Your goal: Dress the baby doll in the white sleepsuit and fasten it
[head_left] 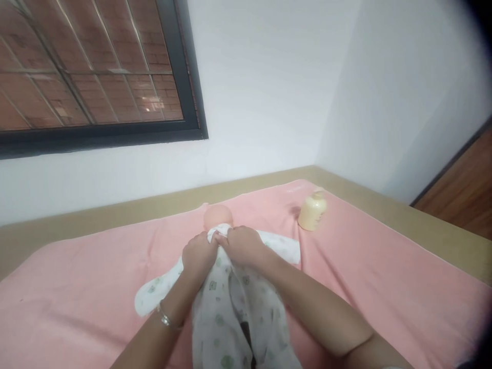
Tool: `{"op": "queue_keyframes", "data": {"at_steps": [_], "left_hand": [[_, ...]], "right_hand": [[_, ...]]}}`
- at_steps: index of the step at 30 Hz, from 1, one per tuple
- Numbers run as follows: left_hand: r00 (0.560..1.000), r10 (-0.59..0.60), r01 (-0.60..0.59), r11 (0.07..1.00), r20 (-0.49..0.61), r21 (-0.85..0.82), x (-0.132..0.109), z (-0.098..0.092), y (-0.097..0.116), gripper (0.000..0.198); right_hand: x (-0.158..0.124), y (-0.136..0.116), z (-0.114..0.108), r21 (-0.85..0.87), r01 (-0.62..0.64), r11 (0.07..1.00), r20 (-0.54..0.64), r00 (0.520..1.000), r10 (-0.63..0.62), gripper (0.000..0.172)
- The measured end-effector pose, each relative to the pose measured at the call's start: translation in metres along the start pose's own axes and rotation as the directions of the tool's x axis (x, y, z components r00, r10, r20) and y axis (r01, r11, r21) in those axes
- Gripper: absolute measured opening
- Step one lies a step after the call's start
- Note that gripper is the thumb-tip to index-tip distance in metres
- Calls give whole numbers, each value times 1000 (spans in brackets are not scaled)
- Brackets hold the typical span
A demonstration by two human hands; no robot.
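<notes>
A doll with a bald, round head [218, 217] lies on a pink cloth, its head toward the wall. White baby clothes [226, 307] with a green and grey print cover its body, one sleeve spread to each side. My left hand [200, 256] is closed on the fabric at the neckline, just below the head. Beside it, touching at the thumbs, my right hand [244, 246] grips the same collar area. The front of the garment hangs toward me with a dark gap low in the middle. The doll's face and body are hidden.
The pink cloth [96, 277] lies over a yellowish surface [154, 205] along the walls. A pale yellow bottle [312, 211] stands on the cloth at the right. A dark-framed window [188, 102] with bars is at the upper left, wood panelling [461, 189] at the far right.
</notes>
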State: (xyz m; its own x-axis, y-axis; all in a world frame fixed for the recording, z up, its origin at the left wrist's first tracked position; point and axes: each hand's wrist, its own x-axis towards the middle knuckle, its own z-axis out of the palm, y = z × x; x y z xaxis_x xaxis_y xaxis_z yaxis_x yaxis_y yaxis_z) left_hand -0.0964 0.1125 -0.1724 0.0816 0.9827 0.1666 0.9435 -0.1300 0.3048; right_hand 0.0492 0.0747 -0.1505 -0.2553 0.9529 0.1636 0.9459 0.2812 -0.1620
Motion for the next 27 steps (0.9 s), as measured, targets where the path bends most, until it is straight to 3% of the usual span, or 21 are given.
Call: {"op": "queue_keyframes", "data": {"at_steps": [3,7,10,13,15,18,22,24,27], "left_hand": [[998,47,-43,994,-40,97,-3,-2,4,44],[976,169,-126,952,-138,280,-7,-3,11,45],[980,144,-100,954,-137,284,-6,-4,11,49],[1000,29,-28,988,-2,151,-2,-7,5,52],[999,15,-20,994,51,106,-1,-7,2,53],[995,94,-88,973,-20,213,-3,-5,3,51],[967,227,-179,926,-111,332,-6,-2,9,49],[971,208,-162,935,-117,314,-5,-2,8,49],[995,96,-87,978,-40,191,-1,-4,4,49]], "right_hand": [[-1,-1,3,-23,50,998,-22,998,-51,36],[15,10,6,107,-139,984,68,989,132,58],[19,17,1,223,-229,947,162,967,196,71],[11,13,-6,218,-163,962,109,984,142,71],[5,8,-8,202,-109,973,59,993,99,72],[6,8,-5,205,-109,973,62,993,98,74],[17,20,-1,287,-174,942,183,975,124,75],[16,22,-5,338,-152,929,220,972,79,72],[4,14,-16,328,-96,940,197,980,31,68]]}}
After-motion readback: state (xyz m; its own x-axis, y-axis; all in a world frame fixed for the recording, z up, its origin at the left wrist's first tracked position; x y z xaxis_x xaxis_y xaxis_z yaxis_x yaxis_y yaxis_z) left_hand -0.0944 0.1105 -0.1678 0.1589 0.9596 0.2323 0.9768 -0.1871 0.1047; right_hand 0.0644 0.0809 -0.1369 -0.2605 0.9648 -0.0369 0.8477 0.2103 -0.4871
